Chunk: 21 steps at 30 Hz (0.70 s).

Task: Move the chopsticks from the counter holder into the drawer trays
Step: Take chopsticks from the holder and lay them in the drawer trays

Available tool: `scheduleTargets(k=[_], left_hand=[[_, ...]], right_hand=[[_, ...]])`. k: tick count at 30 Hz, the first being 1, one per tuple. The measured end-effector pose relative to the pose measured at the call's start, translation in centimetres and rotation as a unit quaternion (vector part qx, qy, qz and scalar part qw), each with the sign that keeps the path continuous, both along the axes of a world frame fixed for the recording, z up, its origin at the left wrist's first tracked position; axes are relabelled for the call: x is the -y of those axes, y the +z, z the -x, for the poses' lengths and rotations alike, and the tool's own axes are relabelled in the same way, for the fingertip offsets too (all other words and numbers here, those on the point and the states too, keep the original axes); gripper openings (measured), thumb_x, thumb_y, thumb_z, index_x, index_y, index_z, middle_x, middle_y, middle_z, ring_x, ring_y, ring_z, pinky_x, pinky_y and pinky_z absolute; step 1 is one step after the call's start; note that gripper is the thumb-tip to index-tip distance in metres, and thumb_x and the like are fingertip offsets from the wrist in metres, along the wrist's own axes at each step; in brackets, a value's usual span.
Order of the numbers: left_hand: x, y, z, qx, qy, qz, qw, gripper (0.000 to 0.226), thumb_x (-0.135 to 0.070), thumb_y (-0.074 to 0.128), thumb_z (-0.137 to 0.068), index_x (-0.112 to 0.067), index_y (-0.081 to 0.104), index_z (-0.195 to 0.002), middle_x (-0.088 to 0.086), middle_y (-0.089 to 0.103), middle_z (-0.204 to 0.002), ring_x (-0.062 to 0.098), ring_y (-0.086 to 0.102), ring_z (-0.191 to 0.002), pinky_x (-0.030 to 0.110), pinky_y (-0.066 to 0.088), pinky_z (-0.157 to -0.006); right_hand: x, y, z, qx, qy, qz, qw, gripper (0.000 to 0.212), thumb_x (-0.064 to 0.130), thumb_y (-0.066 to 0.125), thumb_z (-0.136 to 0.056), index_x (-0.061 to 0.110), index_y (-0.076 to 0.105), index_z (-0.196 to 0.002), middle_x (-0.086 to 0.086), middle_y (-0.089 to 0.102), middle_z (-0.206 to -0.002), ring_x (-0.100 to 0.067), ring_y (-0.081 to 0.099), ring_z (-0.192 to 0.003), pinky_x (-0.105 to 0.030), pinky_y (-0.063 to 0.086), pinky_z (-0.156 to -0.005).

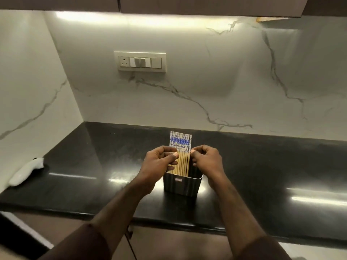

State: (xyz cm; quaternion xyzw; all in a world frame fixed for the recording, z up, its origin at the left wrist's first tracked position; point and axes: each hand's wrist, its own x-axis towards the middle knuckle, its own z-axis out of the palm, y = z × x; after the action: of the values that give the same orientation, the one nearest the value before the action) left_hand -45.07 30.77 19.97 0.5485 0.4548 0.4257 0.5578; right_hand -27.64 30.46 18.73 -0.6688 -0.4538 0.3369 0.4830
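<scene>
Hands pinched on chopsticks, upright in holder

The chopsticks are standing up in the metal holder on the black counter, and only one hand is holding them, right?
Not quite. Both hands are on them: the head view shows the left hand and the right hand pinching the row of chopsticks from either side. The rest is right: they stand upright in the metal holder on the black counter.
</scene>
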Motion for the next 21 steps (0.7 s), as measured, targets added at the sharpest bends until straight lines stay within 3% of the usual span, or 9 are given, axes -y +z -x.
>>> scheduleTargets(k=[5,9,15,17,21], left_hand=[[-4.6,-1.3,-1.5,-0.002,-0.012,0.030,0.999,0.013,-0.016,0.064,-0.090,-0.015,0.067,-0.102,0.010,0.074,-0.098,0.022,0.071,-0.089,0.030,0.057,-0.074],[-6.9,-2.2,-2.1,0.000,-0.026,0.042,0.999,0.013,-0.014,0.064,-0.090,-0.014,0.068,-0.102,0.011,0.073,-0.098,0.020,0.070,-0.086,0.030,0.055,-0.074],[-9.1,-3.3,-2.6,-0.003,-0.052,0.052,0.997,0.013,-0.015,0.065,-0.089,-0.015,0.068,-0.102,0.011,0.073,-0.098,0.021,0.070,-0.088,0.034,0.057,-0.081],[-9.7,-3.6,-2.5,-0.004,-0.056,0.054,0.997,0.013,-0.015,0.065,-0.089,-0.015,0.067,-0.102,0.011,0.073,-0.098,0.021,0.070,-0.088,0.035,0.057,-0.082],[-10.6,-4.3,-2.2,-0.006,-0.058,0.063,0.996,0.015,-0.015,0.065,-0.089,-0.014,0.068,-0.104,0.012,0.073,-0.100,0.020,0.070,-0.087,0.034,0.056,-0.082]], right_hand=[[-4.1,-2.1,-1.1,0.015,-0.027,0.026,0.999,0.004,0.025,0.066,-0.092,0.026,0.066,-0.095,0.008,0.070,-0.089,-0.006,0.068,-0.080,-0.020,0.054,-0.064],[-6.4,-3.3,-1.5,0.029,-0.050,0.042,0.997,0.018,0.023,0.066,-0.091,0.026,0.062,-0.108,0.013,0.064,-0.089,-0.002,0.062,-0.082,-0.017,0.049,-0.065],[-9.3,-4.1,-1.2,0.046,-0.030,0.074,0.996,0.033,0.021,0.067,-0.091,0.021,0.060,-0.123,0.004,0.068,-0.109,-0.007,0.065,-0.095,-0.021,0.053,-0.074],[-10.1,-4.2,-0.9,0.048,-0.022,0.079,0.995,0.031,0.021,0.066,-0.092,0.019,0.060,-0.123,0.002,0.068,-0.111,-0.008,0.065,-0.095,-0.023,0.054,-0.075],[-10.9,-4.5,-0.4,0.049,-0.008,0.092,0.995,0.017,0.021,0.064,-0.094,0.021,0.063,-0.110,0.008,0.066,-0.093,-0.006,0.066,-0.082,-0.020,0.053,-0.064]])
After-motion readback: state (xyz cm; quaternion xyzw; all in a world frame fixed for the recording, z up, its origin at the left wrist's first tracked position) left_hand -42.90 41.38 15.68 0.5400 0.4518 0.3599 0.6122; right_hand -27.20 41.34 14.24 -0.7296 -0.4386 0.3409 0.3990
